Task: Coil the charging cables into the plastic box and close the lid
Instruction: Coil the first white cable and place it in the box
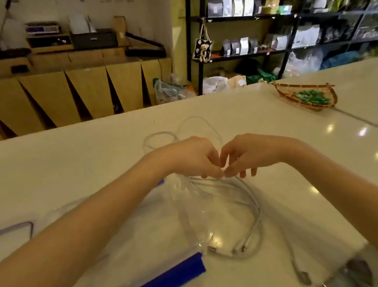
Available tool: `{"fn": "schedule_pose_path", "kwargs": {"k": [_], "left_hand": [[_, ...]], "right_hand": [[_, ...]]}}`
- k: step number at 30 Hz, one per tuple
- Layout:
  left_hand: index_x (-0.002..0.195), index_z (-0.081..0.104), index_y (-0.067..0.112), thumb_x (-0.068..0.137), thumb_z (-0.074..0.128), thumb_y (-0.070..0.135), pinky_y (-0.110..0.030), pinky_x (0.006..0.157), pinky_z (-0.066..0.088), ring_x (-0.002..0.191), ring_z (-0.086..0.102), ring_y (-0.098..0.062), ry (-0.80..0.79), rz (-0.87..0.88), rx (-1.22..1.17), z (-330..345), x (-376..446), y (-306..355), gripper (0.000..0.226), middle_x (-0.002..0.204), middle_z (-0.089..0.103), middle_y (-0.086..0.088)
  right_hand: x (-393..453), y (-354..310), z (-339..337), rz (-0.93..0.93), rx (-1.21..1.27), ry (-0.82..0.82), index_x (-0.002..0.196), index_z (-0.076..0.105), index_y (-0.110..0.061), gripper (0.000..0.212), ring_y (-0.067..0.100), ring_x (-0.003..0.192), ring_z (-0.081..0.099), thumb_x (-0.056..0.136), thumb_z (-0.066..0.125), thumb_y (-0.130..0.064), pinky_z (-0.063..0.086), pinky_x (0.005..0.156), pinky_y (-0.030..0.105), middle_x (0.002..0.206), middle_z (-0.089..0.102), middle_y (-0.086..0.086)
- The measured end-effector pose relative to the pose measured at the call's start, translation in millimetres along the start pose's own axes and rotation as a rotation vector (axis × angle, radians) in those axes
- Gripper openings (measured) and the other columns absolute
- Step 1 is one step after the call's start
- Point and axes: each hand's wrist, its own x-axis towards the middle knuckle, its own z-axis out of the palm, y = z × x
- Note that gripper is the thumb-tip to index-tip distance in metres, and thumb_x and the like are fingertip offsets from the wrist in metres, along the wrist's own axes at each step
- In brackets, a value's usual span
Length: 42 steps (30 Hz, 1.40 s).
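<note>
Woven basket (pixel 311 98) of green wrapped pieces (pixel 313 95) on pale glossy counter (pixel 71 157), far right; beyond, black shelving (pixel 286 18) stocked with pouches (pixel 238 4), small patterned bag (pixel 203 48) hanging off its left post, plastic sacks (pixel 215 83) on floor, wooden cabinet (pixel 66 96) at left.

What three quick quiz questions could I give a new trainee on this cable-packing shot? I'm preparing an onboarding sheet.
1. True or false: both the left hand and the right hand pinch the white cable.
2. Where does the woven basket holding green pieces sit? A) far right of the counter B) under the left forearm C) on the shelf
3. Fill in: the clear plastic box has a ____ coloured latch.

Key: 1 true; 2 A; 3 blue.
</note>
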Motion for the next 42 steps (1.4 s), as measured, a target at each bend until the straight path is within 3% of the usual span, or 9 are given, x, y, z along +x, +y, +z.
{"fn": "schedule_pose_path", "kwargs": {"k": [7, 14, 19, 22, 27, 34, 39, 42], "left_hand": [[0.099, 0.065, 0.013, 0.079, 0.063, 0.028, -0.028, 0.07, 0.045, 0.081, 0.054, -0.016, -0.046, 0.042, 0.146, 24, 13, 15, 0.025, 0.091, 0.065, -0.004], [0.093, 0.066, 0.014, 0.076, 0.065, 0.017, -0.025, 0.068, 0.044, 0.075, 0.05, -0.013, -0.07, 0.144, 0.253, 39, 17, 17, 0.017, 0.077, 0.051, 0.006], [0.089, 0.066, 0.014, 0.08, 0.06, 0.012, -0.026, 0.065, 0.044, 0.071, 0.049, -0.012, -0.032, 0.201, 0.289, 40, 16, 17, 0.011, 0.063, 0.043, 0.014], [0.089, 0.065, 0.011, 0.081, 0.059, 0.01, -0.019, 0.061, 0.037, 0.07, 0.048, -0.011, 0.01, 0.219, 0.223, 29, 11, 18, 0.01, 0.067, 0.051, 0.012], [0.093, 0.065, 0.01, 0.082, 0.06, 0.01, -0.025, 0.072, 0.046, 0.078, 0.056, -0.013, 0.141, 0.251, 0.11, 15, 0, 16, 0.013, 0.091, 0.068, -0.005], [0.089, 0.065, 0.001, 0.078, 0.057, 0.003, -0.038, 0.074, 0.048, 0.079, 0.06, -0.024, 0.119, 0.253, 0.113, 33, -1, 12, 0.013, 0.086, 0.068, -0.015], [0.086, 0.065, 0.002, 0.08, 0.058, 0.005, -0.038, 0.072, 0.049, 0.077, 0.061, -0.023, 0.168, 0.268, 0.081, 27, -3, 12, 0.01, 0.084, 0.069, -0.014], [0.089, 0.068, 0.009, 0.081, 0.061, 0.009, -0.021, 0.07, 0.05, 0.073, 0.06, -0.01, 0.253, 0.295, 0.013, 10, -7, 14, 0.01, 0.088, 0.071, -0.008]], "right_hand": [[-15, 24, 20, 0.172, 0.076, 0.065, 0.098, 0.06, -0.012, 0.026, 0.016, 0.061, 0.066, 0.079, 0.064, -0.03, 0.053, 0.046, 0.024, 0.08, 0.069, 0.009], [-17, 30, 34, 0.176, 0.244, 0.154, 0.091, 0.063, -0.007, 0.013, 0.01, 0.044, 0.061, 0.079, 0.062, -0.009, 0.048, 0.04, 0.021, 0.062, 0.065, 0.005], [-16, 27, 24, 0.161, 0.348, 0.271, 0.084, 0.063, -0.008, 0.007, 0.013, 0.046, 0.063, 0.078, 0.059, -0.006, 0.047, 0.04, 0.019, 0.062, 0.068, 0.008], [-19, 22, 10, 0.115, 0.435, 0.338, 0.085, 0.062, -0.007, 0.008, 0.014, 0.052, 0.067, 0.08, 0.056, -0.004, 0.048, 0.042, 0.021, 0.066, 0.069, 0.008], [-23, 11, -15, 0.033, 0.542, 0.451, 0.09, 0.064, -0.009, 0.008, 0.01, 0.055, 0.067, 0.085, 0.057, -0.008, 0.053, 0.048, 0.023, 0.072, 0.07, 0.005], [-19, 1, -30, -0.071, 0.793, 0.553, 0.091, 0.064, -0.009, 0.009, 0.01, 0.056, 0.066, 0.086, 0.057, -0.006, 0.055, 0.049, 0.027, 0.073, 0.068, 0.006], [-17, -2, -38, -0.105, 0.867, 0.569, 0.092, 0.065, -0.008, 0.009, 0.01, 0.055, 0.064, 0.085, 0.059, -0.008, 0.054, 0.049, 0.027, 0.072, 0.066, 0.006], [-19, -2, -43, -0.109, 0.901, 0.567, 0.091, 0.066, -0.009, 0.009, 0.009, 0.051, 0.061, 0.086, 0.059, -0.01, 0.051, 0.045, 0.024, 0.068, 0.066, 0.002]]}}
